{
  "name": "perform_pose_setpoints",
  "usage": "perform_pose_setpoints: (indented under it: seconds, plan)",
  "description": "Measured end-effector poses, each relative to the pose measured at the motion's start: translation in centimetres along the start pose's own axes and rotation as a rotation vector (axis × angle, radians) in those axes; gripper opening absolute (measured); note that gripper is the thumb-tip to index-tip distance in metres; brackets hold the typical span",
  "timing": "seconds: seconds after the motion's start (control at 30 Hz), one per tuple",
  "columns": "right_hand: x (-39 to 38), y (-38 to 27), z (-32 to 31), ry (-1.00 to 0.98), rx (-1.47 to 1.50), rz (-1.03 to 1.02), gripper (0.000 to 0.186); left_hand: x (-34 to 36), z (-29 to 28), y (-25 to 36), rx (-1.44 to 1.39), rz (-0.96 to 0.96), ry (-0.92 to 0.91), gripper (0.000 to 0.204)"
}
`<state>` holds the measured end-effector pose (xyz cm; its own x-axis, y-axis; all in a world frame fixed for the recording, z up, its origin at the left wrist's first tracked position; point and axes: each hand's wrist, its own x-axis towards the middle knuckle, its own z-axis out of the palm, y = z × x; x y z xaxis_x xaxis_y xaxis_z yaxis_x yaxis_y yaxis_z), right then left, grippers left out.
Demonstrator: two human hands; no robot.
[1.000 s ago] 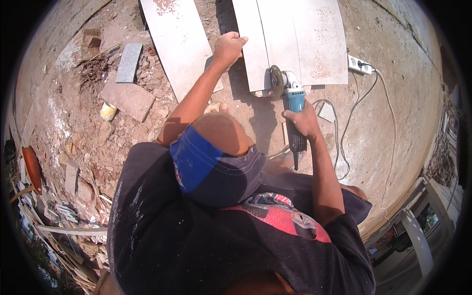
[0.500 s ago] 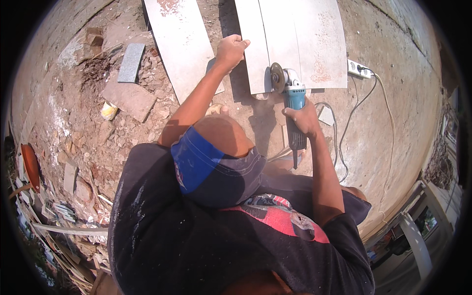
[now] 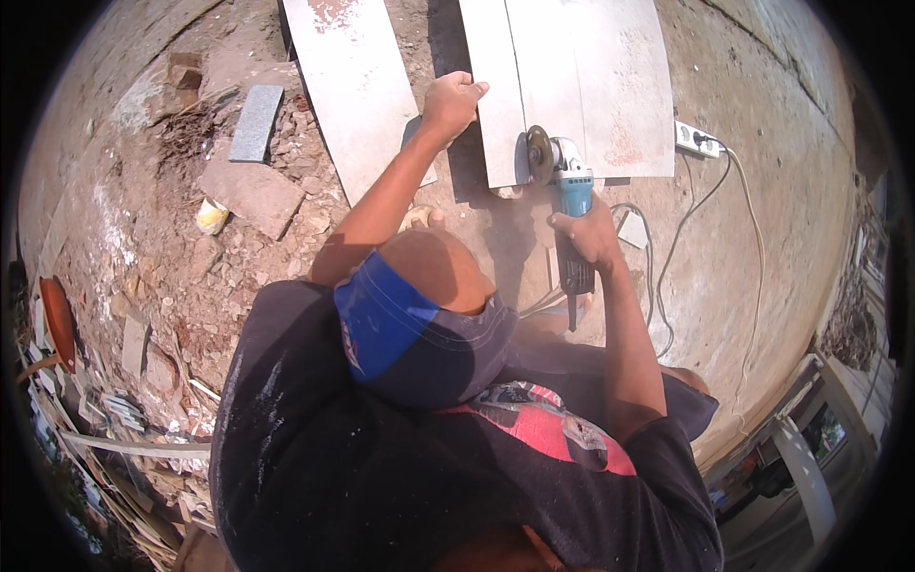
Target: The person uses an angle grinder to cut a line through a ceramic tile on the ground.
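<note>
My right hand (image 3: 589,234) is wrapped around the body of a teal and black angle grinder (image 3: 575,195). Its disc (image 3: 538,154) stands on edge over the near end of a large white sheet (image 3: 620,105), beside a dark line running away along the sheet. A faint haze of dust shows below the disc. At the sheet's left edge, my left hand (image 3: 452,107) is closed with its fingertips on the rim; the undersides of the fingers are hidden. Another white panel (image 3: 357,86) lies to the left of that hand.
A white power strip (image 3: 697,138) with a plugged-in cord lies right of the sheet, its cables curving toward me. Rubble, a grey slab (image 3: 255,124) and a flat reddish stone (image 3: 252,196) cover the left ground. An orange pan-like object (image 3: 58,325) stands at far left.
The sheet and my left hand appear very slightly lower in the picture. Both hands keep their hold, and the grinder stays at the sheet's near end.
</note>
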<state>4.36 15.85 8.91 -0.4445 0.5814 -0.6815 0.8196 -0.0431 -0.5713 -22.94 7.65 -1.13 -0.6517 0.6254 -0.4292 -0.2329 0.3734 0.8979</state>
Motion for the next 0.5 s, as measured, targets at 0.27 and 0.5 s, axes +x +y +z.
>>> perform_pose_setpoints:
  seconds: [0.27,0.5]
  plan:
    - [1.1,0.2,-0.1,0.028,-0.043,-0.049,0.058,0.2,0.0,0.0,0.006,-0.029,-0.004,0.024]
    - [0.7,0.5,0.3,0.042,-0.038,-0.053,0.053,-0.1,-0.1,0.4,-0.015,-0.040,-0.002,0.025]
